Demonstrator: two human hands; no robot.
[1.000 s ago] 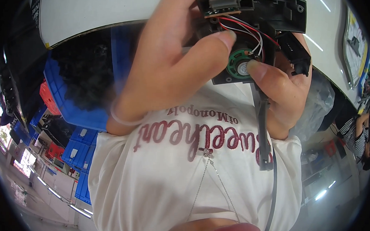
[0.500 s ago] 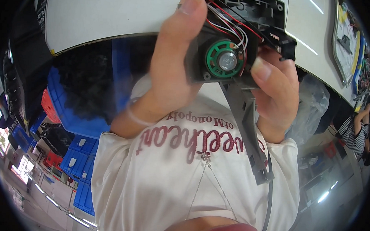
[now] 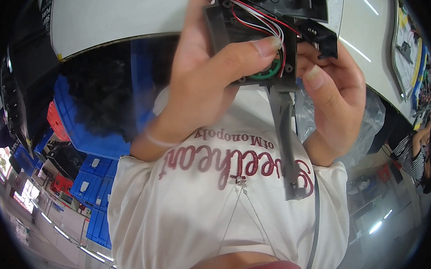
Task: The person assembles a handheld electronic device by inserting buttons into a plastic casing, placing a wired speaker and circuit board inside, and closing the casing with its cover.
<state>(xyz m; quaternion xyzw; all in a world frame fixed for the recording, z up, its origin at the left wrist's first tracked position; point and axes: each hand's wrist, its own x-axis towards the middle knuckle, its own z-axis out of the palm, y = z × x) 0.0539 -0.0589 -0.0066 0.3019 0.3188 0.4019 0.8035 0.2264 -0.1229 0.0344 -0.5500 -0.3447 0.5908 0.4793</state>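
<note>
My left hand (image 3: 209,67) grips a black plastic housing (image 3: 219,29) by its left side. Its thumb presses on the round green-rimmed speaker (image 3: 275,67) set in the housing, beside a bundle of red, white and black wires (image 3: 273,25), and covers most of the speaker. On the other side, my right hand (image 3: 339,99) has its fingers curled around a small black plastic part (image 3: 320,39) at the housing's right edge; its thumb stands off a little. From the housing a long dark grey plastic arm (image 3: 283,137) hangs down in front of my shirt.
A white table (image 3: 119,19) lies behind the housing. Below its edge at left is a blue bin (image 3: 72,114) of dark material, with blue crates (image 3: 91,182) stacked nearby. Clear plastic bags (image 3: 365,124) hang at right. At far right, a person in stripes (image 3: 414,155) is partly visible.
The left thumb has come down across the speaker, hiding its metal centre. The housing has shifted slightly up and left and tilted, and its long arm swung left. The right hand moved slightly right.
</note>
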